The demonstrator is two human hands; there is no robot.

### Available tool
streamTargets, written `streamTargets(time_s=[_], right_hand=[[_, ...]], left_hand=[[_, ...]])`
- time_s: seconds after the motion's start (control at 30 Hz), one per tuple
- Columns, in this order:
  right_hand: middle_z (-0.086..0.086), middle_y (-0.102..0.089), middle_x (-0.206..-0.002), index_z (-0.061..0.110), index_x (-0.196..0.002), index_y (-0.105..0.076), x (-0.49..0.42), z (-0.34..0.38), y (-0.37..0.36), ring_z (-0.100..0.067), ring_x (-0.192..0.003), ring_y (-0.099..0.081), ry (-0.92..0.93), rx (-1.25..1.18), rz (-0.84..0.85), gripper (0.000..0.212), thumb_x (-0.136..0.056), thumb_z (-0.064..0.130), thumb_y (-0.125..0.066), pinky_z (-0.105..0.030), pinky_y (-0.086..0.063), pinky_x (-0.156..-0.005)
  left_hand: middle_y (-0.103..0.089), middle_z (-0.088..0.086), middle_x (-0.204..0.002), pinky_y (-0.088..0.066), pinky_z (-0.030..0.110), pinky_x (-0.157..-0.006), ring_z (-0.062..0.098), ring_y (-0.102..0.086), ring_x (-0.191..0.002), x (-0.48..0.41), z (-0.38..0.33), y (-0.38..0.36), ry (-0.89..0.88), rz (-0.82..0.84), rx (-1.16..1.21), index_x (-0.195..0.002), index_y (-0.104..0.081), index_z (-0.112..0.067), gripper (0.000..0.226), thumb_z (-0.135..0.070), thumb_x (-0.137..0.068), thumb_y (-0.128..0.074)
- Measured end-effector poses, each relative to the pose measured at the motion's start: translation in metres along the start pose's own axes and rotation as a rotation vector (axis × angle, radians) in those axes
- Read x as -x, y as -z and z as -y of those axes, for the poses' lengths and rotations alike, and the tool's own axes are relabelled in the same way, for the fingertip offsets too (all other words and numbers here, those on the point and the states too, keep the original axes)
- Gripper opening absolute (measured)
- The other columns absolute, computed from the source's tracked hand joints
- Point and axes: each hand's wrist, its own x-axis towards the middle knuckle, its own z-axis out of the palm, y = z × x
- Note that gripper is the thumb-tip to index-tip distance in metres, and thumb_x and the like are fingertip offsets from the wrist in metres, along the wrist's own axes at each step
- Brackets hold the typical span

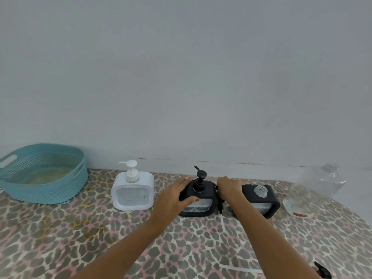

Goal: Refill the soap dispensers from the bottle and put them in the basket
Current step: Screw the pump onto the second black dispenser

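A black soap dispenser with its pump on stands in the middle of the table. My left hand grips its left side, thumb on the front. My right hand holds its right side. To its right stands a second black dispenser with its neck uncapped. A white dispenser with a pump stands to the left. The teal basket sits at the far left with nothing in it. A clear refill bottle stands uncapped at the far right.
A loose black pump with its clear tube lies near the front right edge. A small white piece with a red mark lies in front of the clear bottle. The table has a leopard-print cover and meets a grey wall behind.
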Motion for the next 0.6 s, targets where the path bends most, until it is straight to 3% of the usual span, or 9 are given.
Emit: streamTargets(time_s=[0.2,0.37,0.5,0.6], right_hand=[[-0.006,-0.062,-0.115,0.007,-0.110,-0.059,-0.008,0.006,-0.010,-0.024,-0.106,-0.060,-0.006,-0.013,0.039,0.026,-0.092,0.001,-0.041,-0.029,-0.044,-0.087],[-0.012,-0.059,-0.116,0.002,-0.112,-0.052,-0.005,0.006,-0.007,-0.028,-0.105,-0.059,-0.069,-0.191,-0.031,0.023,-0.092,-0.001,-0.040,-0.031,-0.046,-0.080],[-0.014,-0.055,-0.102,0.000,-0.111,-0.046,0.005,0.001,0.014,-0.032,-0.100,-0.060,-0.127,-0.456,-0.147,0.028,-0.091,0.018,-0.054,-0.030,-0.042,-0.069],[-0.017,-0.058,-0.107,0.000,-0.112,-0.046,0.018,-0.007,0.033,-0.033,-0.095,-0.061,-0.141,-0.556,-0.253,0.035,-0.089,0.024,-0.057,-0.030,-0.042,-0.066]], left_hand=[[-0.052,-0.003,-0.132,-0.028,0.006,-0.082,0.013,-0.048,-0.121,-0.001,0.001,0.000,-0.002,0.002,0.000,-0.133,-0.045,-0.019,0.053,-0.033,-0.085,-0.061],[-0.051,-0.010,-0.129,-0.031,0.008,-0.082,0.009,-0.050,-0.115,0.001,0.000,0.000,-0.012,0.006,-0.005,-0.133,-0.044,-0.021,0.051,-0.034,-0.086,-0.059],[-0.051,-0.008,-0.130,-0.034,0.010,-0.083,0.009,-0.051,-0.113,0.002,-0.001,0.000,-0.017,0.009,-0.011,-0.134,-0.042,-0.021,0.053,-0.034,-0.086,-0.060],[-0.053,-0.009,-0.127,-0.038,0.016,-0.087,0.010,-0.052,-0.113,0.003,-0.005,0.002,0.001,0.027,0.004,-0.132,-0.043,-0.023,0.051,-0.032,-0.086,-0.060]])
